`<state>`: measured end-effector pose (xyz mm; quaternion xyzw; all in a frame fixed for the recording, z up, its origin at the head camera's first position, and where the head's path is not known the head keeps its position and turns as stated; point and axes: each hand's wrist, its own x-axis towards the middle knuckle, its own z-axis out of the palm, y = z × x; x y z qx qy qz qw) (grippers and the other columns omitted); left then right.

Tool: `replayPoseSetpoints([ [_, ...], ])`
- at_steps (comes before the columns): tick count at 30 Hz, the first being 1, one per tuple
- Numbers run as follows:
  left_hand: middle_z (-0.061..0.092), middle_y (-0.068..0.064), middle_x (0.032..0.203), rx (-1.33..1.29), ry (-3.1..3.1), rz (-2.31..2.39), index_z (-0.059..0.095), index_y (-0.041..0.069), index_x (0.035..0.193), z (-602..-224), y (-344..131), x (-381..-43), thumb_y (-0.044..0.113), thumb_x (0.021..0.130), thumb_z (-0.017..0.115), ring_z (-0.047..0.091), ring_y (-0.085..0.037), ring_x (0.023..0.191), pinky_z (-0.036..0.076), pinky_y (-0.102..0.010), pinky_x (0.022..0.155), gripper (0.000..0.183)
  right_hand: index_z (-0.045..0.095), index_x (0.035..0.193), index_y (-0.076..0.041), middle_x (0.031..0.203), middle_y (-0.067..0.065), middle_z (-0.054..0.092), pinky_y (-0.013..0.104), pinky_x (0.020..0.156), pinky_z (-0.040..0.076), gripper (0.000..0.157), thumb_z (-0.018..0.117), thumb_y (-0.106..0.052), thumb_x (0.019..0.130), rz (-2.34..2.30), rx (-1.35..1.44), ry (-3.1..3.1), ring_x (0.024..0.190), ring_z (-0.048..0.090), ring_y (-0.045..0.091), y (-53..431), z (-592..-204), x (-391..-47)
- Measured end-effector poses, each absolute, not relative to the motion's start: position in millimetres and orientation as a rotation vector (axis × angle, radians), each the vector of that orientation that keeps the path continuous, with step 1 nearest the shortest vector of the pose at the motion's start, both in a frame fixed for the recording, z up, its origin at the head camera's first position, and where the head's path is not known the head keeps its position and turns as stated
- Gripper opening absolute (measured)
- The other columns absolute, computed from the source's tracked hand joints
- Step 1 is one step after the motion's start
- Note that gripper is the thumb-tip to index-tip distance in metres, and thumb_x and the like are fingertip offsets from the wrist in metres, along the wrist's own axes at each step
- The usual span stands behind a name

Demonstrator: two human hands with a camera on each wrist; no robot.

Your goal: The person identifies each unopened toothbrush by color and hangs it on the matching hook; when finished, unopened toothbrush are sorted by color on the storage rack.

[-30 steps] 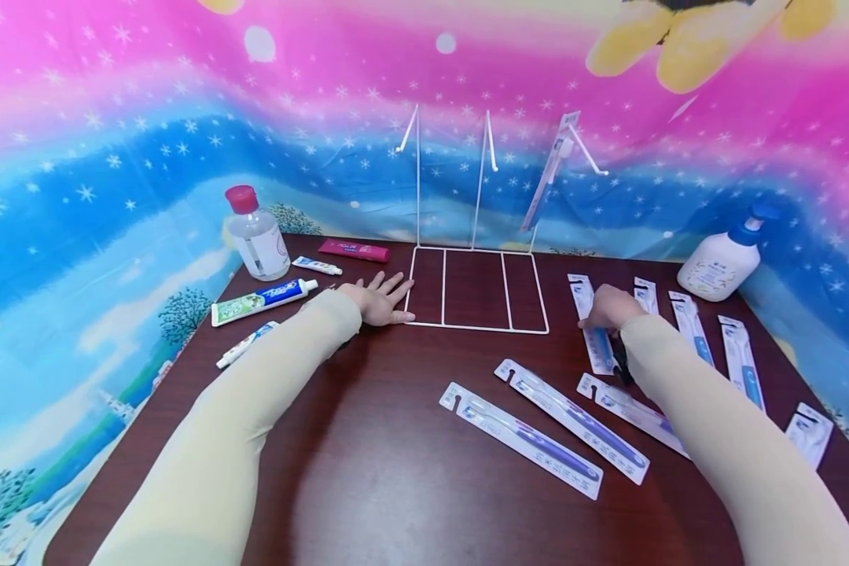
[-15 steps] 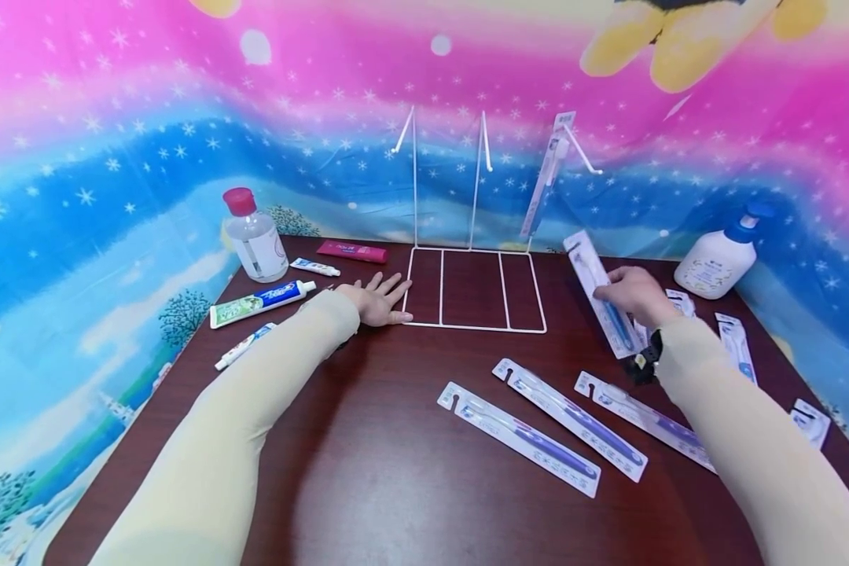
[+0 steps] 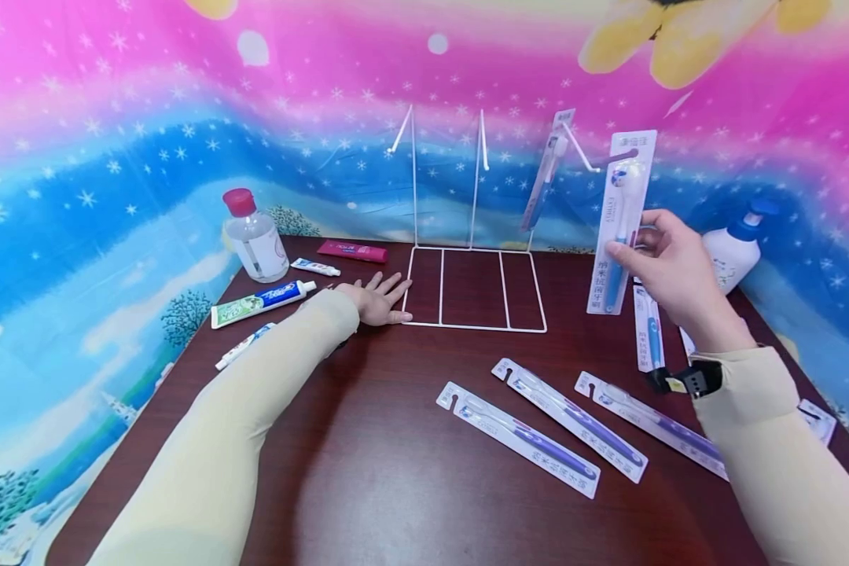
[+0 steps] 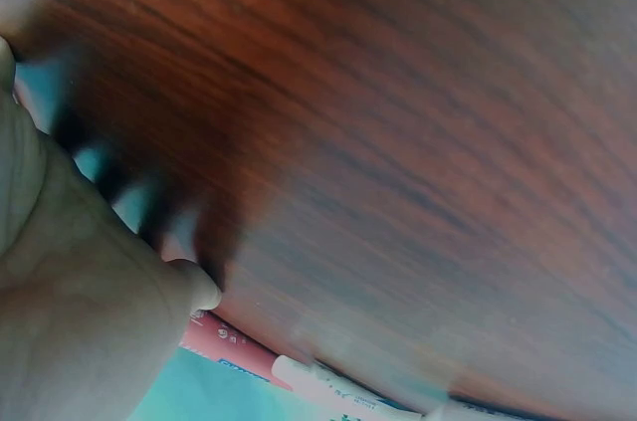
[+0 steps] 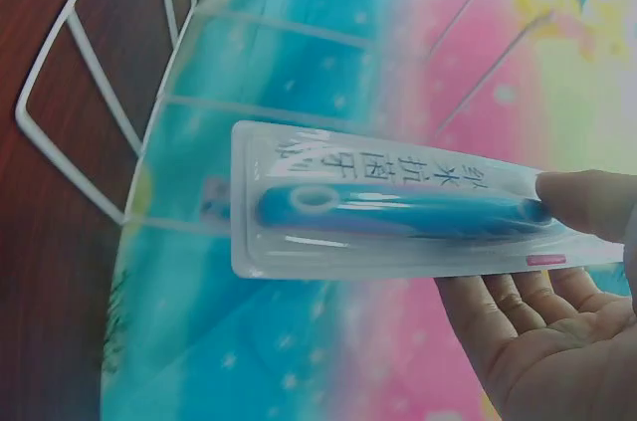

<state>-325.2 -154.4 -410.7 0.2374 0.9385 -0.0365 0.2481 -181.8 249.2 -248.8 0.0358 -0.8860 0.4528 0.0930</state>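
Observation:
My right hand (image 3: 679, 263) pinches a packaged blue toothbrush (image 3: 621, 228) between thumb and fingers, holding it upright above the table, to the right of the rack. In the right wrist view the blue handle (image 5: 398, 212) shows through the clear pack. My left hand (image 3: 378, 303) lies flat with spread fingers at the left edge of the white wire rack (image 3: 474, 326), thumb at its front corner. Another packaged toothbrush (image 3: 546, 173) hangs on the rack's right hook (image 3: 582, 149). The middle hook (image 3: 484, 141) and left hook (image 3: 401, 130) are bare.
Packaged purple toothbrushes (image 3: 520, 440) lie at the front right; a blue one (image 3: 648, 330) lies behind my right wrist. A pump bottle (image 3: 732, 248) stands at the right. Toothpaste tubes (image 3: 262, 303) and a red-capped bottle (image 3: 255, 240) are at the left.
My right hand has picked a packaged blue toothbrush off the table, raised it and turned it upright near the right hook. My left hand has stayed in place.

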Motion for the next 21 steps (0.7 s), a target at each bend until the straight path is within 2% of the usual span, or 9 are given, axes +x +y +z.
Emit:
replayPoseSetpoints([
  [6,-0.014,0.000,0.153,0.666,2.542,-0.069,-0.012,0.029,0.146,-401,-154,-320,0.070,0.086,0.026,-0.011,-0.034,0.136,0.005,-0.059,0.104,0.083,0.045,0.129,-0.013,0.121,0.015,0.057,0.058,0.087,0.039,0.052,0.061,-0.037,0.087,1.268,0.205,-2.609,0.104,0.058,0.033,229,-250,-175],
  [12,-0.014,-0.001,0.153,0.662,2.539,-0.029,-0.013,0.030,0.146,-410,-156,-325,0.075,0.081,0.026,-0.014,-0.035,0.135,0.001,-0.063,0.101,0.088,0.044,0.130,-0.011,0.120,0.016,0.057,0.059,0.087,0.039,0.053,0.060,-0.038,0.087,1.270,0.164,-2.628,0.104,0.057,0.034,227,-258,-180],
  [21,-0.014,0.001,0.153,0.638,2.550,-0.073,-0.013,0.030,0.146,-405,-153,-322,0.075,0.082,0.023,-0.013,-0.031,0.136,0.003,-0.059,0.103,0.085,0.043,0.132,-0.011,0.121,0.016,0.057,0.056,0.088,0.039,0.056,0.059,-0.040,0.087,1.291,0.107,-2.648,0.104,0.057,0.032,230,-265,-193],
])
